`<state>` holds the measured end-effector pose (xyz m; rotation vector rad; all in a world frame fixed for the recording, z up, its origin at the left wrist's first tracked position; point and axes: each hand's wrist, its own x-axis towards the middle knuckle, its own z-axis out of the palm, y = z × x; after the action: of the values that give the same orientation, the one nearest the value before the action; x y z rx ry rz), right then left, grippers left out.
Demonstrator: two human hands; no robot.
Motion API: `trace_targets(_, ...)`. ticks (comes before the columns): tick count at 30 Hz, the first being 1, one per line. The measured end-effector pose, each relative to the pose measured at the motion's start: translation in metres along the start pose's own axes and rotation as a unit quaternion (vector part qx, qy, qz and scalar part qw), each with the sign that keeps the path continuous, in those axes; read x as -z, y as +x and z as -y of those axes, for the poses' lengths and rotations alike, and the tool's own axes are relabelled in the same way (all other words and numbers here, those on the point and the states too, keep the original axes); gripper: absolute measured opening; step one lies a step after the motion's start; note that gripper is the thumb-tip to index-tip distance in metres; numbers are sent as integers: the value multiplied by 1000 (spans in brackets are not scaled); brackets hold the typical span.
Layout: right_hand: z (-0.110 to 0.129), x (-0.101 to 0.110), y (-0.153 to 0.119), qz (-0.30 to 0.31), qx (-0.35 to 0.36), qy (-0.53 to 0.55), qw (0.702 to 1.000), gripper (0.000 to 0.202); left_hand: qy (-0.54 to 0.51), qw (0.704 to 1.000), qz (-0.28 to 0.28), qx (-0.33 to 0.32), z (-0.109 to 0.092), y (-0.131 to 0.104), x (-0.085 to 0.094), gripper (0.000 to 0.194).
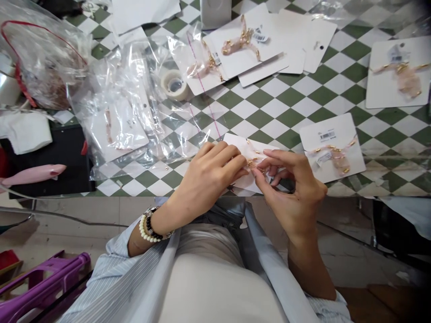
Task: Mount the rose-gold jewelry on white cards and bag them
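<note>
My left hand [212,175] is closed, its fingertips pinched at the left side of a strand of pink and gold beads [252,160]. From the right, my right hand [292,184] pinches the same strand between thumb and forefinger. The beads lie over a white display card [234,140] at the table's front edge, partly hidden by both hands. Just right of them rests another white card [310,132] with a barcode label and a beaded piece [337,157].
Clear plastic bags [124,103] spread over the left side, near a tape roll [174,84]. More carded beads [240,43] lie at the back, and another card [380,96] at far right. A pink tool handle [37,174] rests on a black pad [60,143].
</note>
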<state>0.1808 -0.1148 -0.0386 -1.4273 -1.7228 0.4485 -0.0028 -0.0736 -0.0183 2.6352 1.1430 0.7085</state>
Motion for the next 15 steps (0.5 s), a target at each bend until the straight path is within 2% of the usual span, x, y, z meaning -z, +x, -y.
trace_targets(4,-5,5,2,25,0,26,999,51,-56,998,10,23,3,1,-2,11)
trace_targets(11,-8,12,8,56,-46,55,996,44,-179,982,46,49,8,2,9,12)
trace_targets(15,-7,10,6,47,-48,47,997,46,-167,981,83,51,5,0,15,14)
